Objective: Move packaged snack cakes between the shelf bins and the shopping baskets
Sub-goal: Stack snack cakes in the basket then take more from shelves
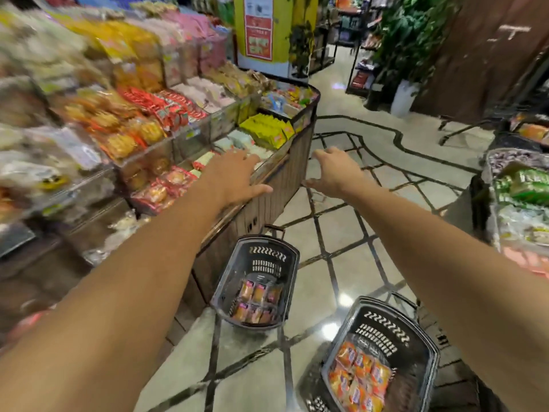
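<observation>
Bare forearms stretched forward; fingers of the left hand (234,176) spread loosely over the shelf bins (166,185), the right hand (332,171) open above the floor, both holding nothing. Snack cakes (257,301) lay in two baskets (285,254) below.

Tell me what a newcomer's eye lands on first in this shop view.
Two bare arms reach forward, the left hand over the front edge of the snack shelf and the right hand held open over the aisle, neither holding anything. Below them two dark shopping baskets stand on the tiled floor, the farther basket against the shelf base, the nearer basket at lower right, both with orange packaged snack cakes inside.
</observation>
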